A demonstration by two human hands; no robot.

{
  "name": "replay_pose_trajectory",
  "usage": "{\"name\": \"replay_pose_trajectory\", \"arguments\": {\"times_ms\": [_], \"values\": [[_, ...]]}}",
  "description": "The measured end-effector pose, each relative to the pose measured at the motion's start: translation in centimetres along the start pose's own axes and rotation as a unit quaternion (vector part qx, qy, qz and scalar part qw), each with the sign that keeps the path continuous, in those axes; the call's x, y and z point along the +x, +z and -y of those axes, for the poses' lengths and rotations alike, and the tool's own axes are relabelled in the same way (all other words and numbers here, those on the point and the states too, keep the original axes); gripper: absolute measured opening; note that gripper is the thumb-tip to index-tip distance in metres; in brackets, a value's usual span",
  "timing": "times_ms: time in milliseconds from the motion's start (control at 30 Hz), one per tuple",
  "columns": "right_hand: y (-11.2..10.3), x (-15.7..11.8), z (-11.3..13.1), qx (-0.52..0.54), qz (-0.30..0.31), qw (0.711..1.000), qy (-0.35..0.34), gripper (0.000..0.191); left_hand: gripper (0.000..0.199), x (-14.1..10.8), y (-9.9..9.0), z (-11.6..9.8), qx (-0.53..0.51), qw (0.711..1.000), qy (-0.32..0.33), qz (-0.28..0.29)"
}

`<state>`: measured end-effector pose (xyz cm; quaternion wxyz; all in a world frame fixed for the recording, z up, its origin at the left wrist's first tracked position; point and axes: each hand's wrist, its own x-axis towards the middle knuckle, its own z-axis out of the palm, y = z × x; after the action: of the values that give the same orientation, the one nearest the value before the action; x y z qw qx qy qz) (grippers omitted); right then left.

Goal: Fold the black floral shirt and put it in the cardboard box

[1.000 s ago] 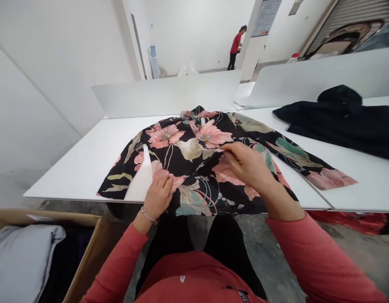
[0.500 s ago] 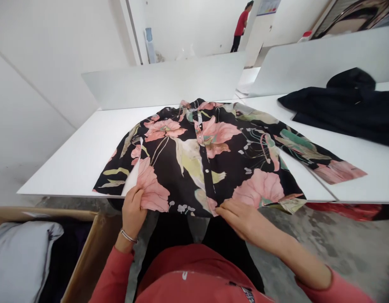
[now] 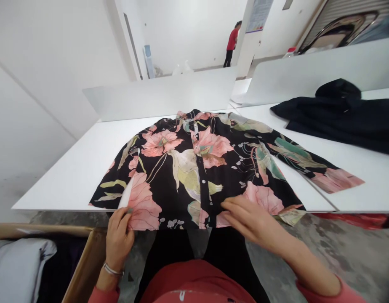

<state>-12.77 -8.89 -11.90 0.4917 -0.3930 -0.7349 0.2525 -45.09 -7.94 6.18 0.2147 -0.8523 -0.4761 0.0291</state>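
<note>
White walls and a roller shutter close off the far end of the room, where a co-worker in a red top point(image 3: 232, 44) stands beyond a white partition panel point(image 3: 159, 94). On the white bench point(image 3: 62, 185), a black floral shirt point(image 3: 182, 181) lies face up with its collar pointing away from the person and one sleeve point(image 3: 336, 180) stretched out to the right. Its hem sits at the bench's near edge, with part of it appearing to hang over. Compared with a moment ago, both hands have moved from the middle of the shirt down to the hem, and the front now lies flatter and more open to view. The left hand point(image 3: 118, 240), wearing a thin bracelet point(image 3: 113, 270), seems to pinch the lower corner between its fingers point(image 3: 125, 214). The right hand point(image 3: 253, 221) is not clenched, its fingers point(image 3: 235, 206) stretched out and resting on the hem. A dark garment point(image 3: 336, 113) lies in a heap farther right on the bench, and a cardboard box point(image 3: 87, 256) holding grey cloth point(image 3: 14, 269) stands on the floor at lower left.
</note>
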Motion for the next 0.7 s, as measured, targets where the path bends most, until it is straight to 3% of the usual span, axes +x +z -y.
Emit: {"name": "replay_pose_trajectory", "arguments": {"times_ms": [100,233,300,467,567,700], "values": [[-1.1,-0.6,-2.4,-0.082,-0.062,0.993,0.049,0.022,0.023,-0.4,-1.0,0.3,0.004,1.0,0.007,0.022],[-0.9,-2.5,-4.6,-0.111,-0.051,0.989,0.081,0.025,0.025,-0.1,-2.6,0.2,-0.027,0.997,0.018,0.069],[-0.5,-3.4,-5.1,-0.103,-0.052,0.99,0.085,0.024,0.03,0.9,-2.9,-0.5,-0.039,0.997,0.021,0.065],[-0.4,-5.1,-5.3,-0.118,-0.131,0.976,0.131,0.023,0.034,4.6,-1.0,-2.9,-0.047,0.998,0.04,0.015],[-1.4,-6.7,-5.5,-0.158,-0.207,0.944,0.203,0.021,0.034,5.4,0.9,-3.2,-0.024,0.997,0.052,0.048],[-2.5,-10.1,-5.9,-0.186,-0.301,0.87,0.344,0.022,0.033,4.7,2.5,-2.0,-0.015,0.993,0.066,0.094]]}}
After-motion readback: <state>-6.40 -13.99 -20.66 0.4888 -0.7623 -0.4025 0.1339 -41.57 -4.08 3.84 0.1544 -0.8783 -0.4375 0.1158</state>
